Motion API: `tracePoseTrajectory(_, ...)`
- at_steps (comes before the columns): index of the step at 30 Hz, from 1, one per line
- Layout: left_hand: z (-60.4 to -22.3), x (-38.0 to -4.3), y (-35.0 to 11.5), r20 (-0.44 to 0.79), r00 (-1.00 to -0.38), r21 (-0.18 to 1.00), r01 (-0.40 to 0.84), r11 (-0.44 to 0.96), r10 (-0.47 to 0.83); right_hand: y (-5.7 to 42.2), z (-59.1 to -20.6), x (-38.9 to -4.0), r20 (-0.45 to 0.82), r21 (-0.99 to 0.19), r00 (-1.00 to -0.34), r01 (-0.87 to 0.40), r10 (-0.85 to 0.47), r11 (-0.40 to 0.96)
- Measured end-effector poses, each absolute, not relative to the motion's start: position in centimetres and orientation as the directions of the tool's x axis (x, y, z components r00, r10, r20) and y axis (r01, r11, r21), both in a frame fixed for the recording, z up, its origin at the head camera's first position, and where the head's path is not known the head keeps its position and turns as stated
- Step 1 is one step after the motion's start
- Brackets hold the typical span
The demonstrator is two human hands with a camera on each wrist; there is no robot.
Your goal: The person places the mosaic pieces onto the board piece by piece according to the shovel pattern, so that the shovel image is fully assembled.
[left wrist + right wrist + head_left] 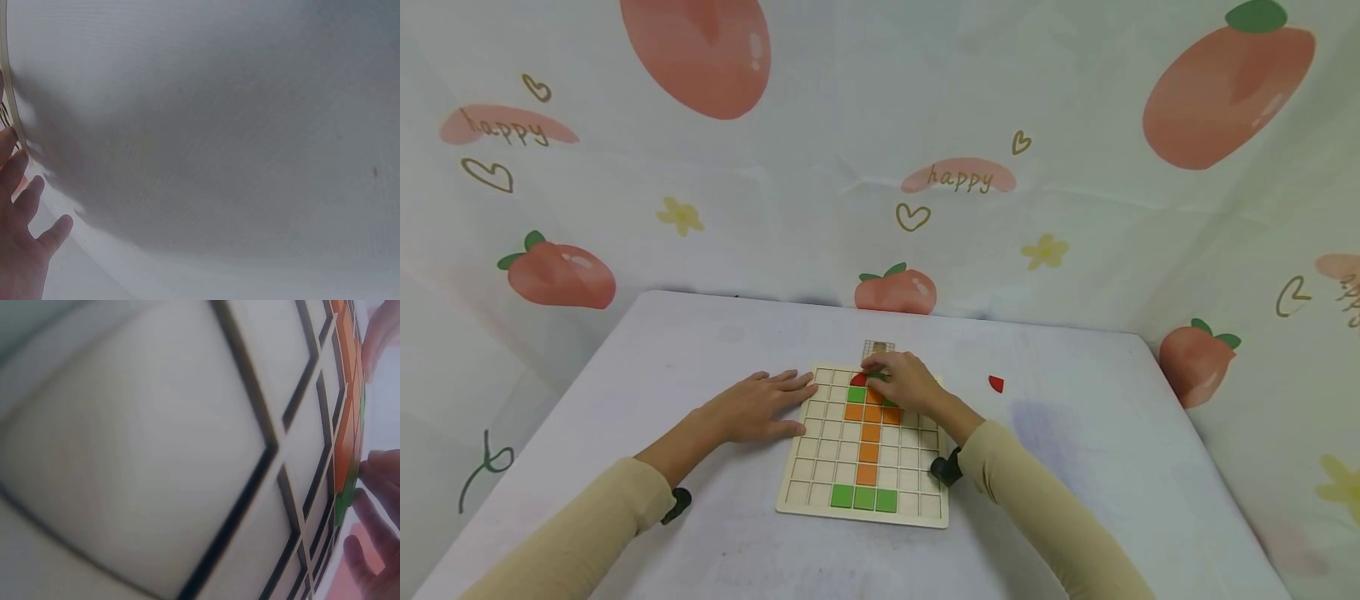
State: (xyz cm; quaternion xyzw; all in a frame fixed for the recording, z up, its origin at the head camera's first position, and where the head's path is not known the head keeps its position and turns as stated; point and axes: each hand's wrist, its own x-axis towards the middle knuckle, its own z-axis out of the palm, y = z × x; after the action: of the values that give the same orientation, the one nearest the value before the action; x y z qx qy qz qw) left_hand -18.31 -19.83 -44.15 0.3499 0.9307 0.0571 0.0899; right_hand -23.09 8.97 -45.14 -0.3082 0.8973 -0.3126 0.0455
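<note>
A pale square grid board lies on the table, with orange and green tiles set in its cells. My left hand rests at the board's left edge, fingers stretched out and fingertips on the rim. Over the far row bends my right hand, its thumb and fingers pinching a green tile. That tile is partly covered by the hand; its green edge shows at the fingertips in the right wrist view. Beside it, a red rounded piece sits in the same row. Spread left fingers appear in the left wrist view.
Behind the board is a small gridded card, partly hidden by the right hand. A loose red quarter-round piece lies to the right of the board. White table cloth surrounds the board, and a printed curtain hangs behind.
</note>
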Motion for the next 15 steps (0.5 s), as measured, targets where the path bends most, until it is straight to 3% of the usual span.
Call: tracePoseTrajectory(15, -43.7, -18.18, -19.74, -0.137, -0.736, 0.166, 0.642, 0.748, 0.663, 9.7, -44.8, -23.33, 0.124, -0.585, -0.792, -0.545, -0.598, 0.601)
